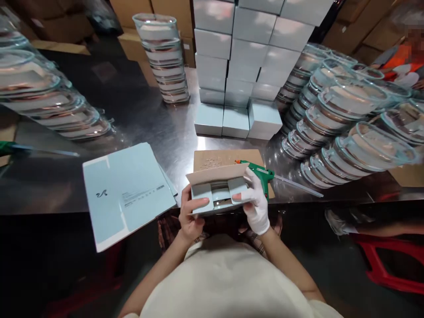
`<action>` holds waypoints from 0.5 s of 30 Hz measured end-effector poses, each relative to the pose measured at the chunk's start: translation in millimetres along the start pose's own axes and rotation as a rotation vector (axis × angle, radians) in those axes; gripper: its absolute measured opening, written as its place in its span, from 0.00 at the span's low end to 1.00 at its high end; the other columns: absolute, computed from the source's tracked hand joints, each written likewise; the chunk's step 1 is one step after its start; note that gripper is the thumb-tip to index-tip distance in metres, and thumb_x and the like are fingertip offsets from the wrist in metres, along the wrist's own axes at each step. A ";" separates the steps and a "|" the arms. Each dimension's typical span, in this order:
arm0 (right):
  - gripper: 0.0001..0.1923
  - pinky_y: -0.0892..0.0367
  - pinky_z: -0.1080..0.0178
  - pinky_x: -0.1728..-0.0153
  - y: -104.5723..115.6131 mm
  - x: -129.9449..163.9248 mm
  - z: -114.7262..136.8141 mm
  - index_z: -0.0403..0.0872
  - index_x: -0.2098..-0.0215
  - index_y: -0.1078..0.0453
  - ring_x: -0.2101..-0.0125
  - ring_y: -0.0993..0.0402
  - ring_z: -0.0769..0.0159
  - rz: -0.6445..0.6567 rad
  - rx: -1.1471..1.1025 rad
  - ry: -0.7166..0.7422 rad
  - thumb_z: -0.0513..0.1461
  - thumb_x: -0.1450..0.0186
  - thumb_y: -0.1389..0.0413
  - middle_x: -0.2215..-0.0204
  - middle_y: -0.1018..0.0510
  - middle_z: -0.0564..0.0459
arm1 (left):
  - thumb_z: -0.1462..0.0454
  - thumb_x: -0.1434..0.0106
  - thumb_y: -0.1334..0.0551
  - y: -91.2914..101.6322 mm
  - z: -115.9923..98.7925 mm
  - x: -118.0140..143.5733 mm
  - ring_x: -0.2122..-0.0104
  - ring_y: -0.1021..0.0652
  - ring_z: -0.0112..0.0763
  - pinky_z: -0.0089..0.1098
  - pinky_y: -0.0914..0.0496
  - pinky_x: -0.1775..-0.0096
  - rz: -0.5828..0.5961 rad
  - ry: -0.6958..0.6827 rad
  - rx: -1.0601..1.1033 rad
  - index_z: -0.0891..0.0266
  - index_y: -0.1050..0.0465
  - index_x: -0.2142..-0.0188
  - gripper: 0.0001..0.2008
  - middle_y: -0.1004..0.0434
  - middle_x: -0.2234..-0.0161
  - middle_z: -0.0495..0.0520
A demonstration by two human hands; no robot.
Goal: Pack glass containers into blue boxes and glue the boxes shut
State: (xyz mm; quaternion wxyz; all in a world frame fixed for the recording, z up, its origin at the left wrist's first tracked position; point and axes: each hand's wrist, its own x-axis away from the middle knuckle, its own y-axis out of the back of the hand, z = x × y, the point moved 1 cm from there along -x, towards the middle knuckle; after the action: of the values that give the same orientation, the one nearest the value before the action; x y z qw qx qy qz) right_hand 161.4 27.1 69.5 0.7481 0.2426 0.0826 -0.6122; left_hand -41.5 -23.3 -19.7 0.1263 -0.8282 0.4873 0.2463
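A pale blue carton is held between my two hands at the table's front edge, its long flap raised. Its two side flaps are folded inward, with a gap between them showing something inside that I cannot make out. My bare left hand grips the carton's left end, thumb on the left side flap. On the right end, my right hand in a white glove with bare fingertips presses the other side flap. Just behind that hand, a green glue gun with a clear glue stick lies on a cardboard sheet.
Flat printed pale blue cartons overhang the table edge at left. White boxes are piled at the back. Stacks of clear round containers stand right, with more at left. Another person in orange is at far right, near a red stool.
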 end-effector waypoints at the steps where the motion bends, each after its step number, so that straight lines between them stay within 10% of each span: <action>1: 0.27 0.34 0.44 0.33 -9.0 -1.8 3.8 0.51 0.49 0.27 0.34 0.32 0.46 -0.096 0.008 -0.062 0.62 0.30 0.45 0.33 0.33 0.39 | 0.30 0.37 0.43 -0.5 -5.5 -0.5 0.42 0.23 0.55 0.52 0.27 0.42 -0.033 0.020 0.005 0.58 0.23 0.50 0.37 0.25 0.44 0.65; 7: 0.36 0.25 0.51 0.41 -23.5 -15.6 16.6 0.54 0.34 0.49 0.42 0.25 0.56 -0.234 -0.129 -0.232 0.41 0.37 0.41 0.38 0.31 0.40 | 0.40 0.32 0.37 8.6 -23.5 -20.0 0.40 0.25 0.47 0.48 0.30 0.40 0.017 -0.104 -0.072 0.53 0.22 0.52 0.23 0.24 0.47 0.59; 11: 0.29 0.25 0.52 0.43 9.2 -8.5 8.9 0.53 0.36 0.41 0.43 0.23 0.56 -0.117 -0.100 -0.272 0.47 0.32 0.41 0.39 0.27 0.43 | 0.39 0.32 0.37 21.3 -25.1 -38.7 0.48 0.21 0.42 0.40 0.26 0.48 0.145 -0.325 -0.032 0.56 0.18 0.55 0.25 0.26 0.47 0.58; 15: 0.21 0.30 0.43 0.40 61.5 5.8 -14.7 0.48 0.53 0.26 0.46 0.23 0.46 -0.297 0.536 -0.449 0.54 0.29 0.48 0.51 0.20 0.39 | 0.35 0.39 0.35 26.3 -21.3 -46.8 0.45 0.23 0.44 0.40 0.27 0.46 0.189 -0.351 -0.074 0.58 0.18 0.53 0.32 0.28 0.47 0.60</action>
State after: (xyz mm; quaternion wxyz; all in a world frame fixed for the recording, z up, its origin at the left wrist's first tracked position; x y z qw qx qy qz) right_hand 224.1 37.1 70.5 0.5607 0.2748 -0.2122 -0.7517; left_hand -77.2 -11.0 24.0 0.1550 -0.7272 0.5239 0.4155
